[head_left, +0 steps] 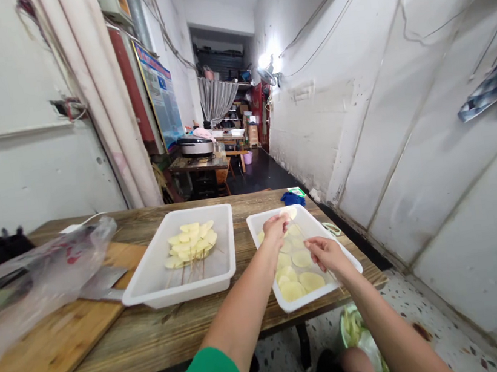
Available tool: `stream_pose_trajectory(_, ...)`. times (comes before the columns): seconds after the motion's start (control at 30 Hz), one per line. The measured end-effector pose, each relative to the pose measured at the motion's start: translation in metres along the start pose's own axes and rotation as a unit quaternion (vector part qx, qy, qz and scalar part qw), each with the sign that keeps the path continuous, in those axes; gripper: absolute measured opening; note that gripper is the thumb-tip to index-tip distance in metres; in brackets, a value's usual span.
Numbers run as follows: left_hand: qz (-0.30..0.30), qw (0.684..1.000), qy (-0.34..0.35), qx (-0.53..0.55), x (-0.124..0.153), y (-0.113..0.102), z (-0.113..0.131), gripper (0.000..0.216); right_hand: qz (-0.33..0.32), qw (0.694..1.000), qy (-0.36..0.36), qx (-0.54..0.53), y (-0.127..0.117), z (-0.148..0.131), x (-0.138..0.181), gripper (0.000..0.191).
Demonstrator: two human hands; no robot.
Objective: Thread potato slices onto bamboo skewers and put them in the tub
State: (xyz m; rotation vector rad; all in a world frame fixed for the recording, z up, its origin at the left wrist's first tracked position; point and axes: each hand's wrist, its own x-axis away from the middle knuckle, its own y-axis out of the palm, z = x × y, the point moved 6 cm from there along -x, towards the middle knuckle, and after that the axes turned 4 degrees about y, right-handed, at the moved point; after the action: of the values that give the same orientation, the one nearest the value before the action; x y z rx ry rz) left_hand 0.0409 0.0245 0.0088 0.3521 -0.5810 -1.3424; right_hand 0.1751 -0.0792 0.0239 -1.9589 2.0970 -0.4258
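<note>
Pale-yellow potato slice [289,212], pinched in left hand [276,230] over far end of right-side white plastic tray [292,306], probably light, slick, snap-prone, best held by its edge; right hand [326,253] closed on thin wooden skewer [337,283].

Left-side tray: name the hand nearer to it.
Left. The left hand is over the other tray, right of the left-side tray; the right hand is farther right, also over the other tray.
</note>
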Motion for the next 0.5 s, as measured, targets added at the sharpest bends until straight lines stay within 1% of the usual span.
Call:
stream_pose_trajectory(0.03,-0.009,1.0,0.006,-0.006,0.0,0.002,-0.001,0.015,0.008,1.0,-0.006,0.005,0.0,-0.005,-0.006,0.05)
stream_pose_trajectory(0.1,-0.026,1.0,0.012,-0.008,0.001,0.006,-0.003,0.012,0.041,0.998,-0.044,0.035,0.0,-0.015,-0.018,0.051)
stream_pose_trajectory(0.17,-0.031,0.999,0.007,0.001,0.003,0.008,-0.006,0.011,0.075,0.99,-0.089,0.076,0.001,-0.022,-0.027,0.047)
stream_pose_trajectory(0.23,-0.03,0.999,0.0,0.016,0.003,0.009,-0.008,0.013,0.097,0.982,-0.119,0.109,0.003,-0.023,-0.031,0.042)
stream_pose_trajectory(0.37,-0.027,0.999,-0.023,0.038,0.002,0.009,-0.012,0.015,0.098,0.977,-0.135,0.132,0.006,-0.017,-0.03,0.041)
stream_pose_trajectory(0.5,-0.007,0.998,-0.044,0.051,0.001,0.006,-0.014,0.015,0.079,0.982,-0.132,0.11,0.008,-0.013,-0.028,0.042)
